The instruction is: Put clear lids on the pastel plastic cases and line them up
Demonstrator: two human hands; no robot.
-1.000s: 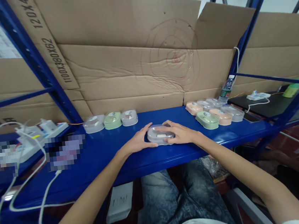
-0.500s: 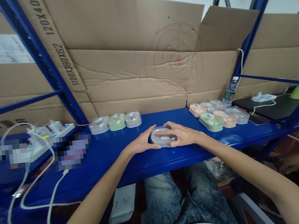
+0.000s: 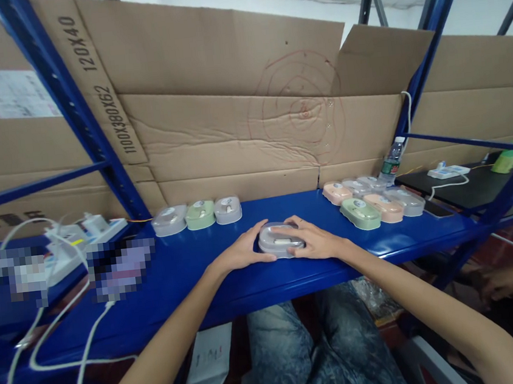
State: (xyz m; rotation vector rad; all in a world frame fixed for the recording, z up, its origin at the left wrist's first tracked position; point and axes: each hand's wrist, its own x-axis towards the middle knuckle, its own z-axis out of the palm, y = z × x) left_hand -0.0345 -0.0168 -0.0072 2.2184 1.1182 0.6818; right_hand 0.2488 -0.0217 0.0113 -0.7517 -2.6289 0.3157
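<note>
A grey oval plastic case (image 3: 280,239) with a clear lid lies on the blue metal shelf (image 3: 210,276) in front of me. My left hand (image 3: 241,253) cups its left end, fingers curled round the edge. My right hand (image 3: 315,240) grips its right end, with fingers laid over the lid. Both hands press on the case from opposite sides.
Three similar cases (image 3: 197,215), grey, green and grey, stand in a row at the back left. Several pink, green and grey cases (image 3: 373,202) cluster at the back right by a water bottle (image 3: 391,163). A power strip (image 3: 82,235) with white cables lies far left. Cardboard (image 3: 231,121) lines the back.
Both hands stay on the grey case; the right hand's fingers have shifted slightly over the lid. The camera has tilted a little, so everything sits lower in view.
</note>
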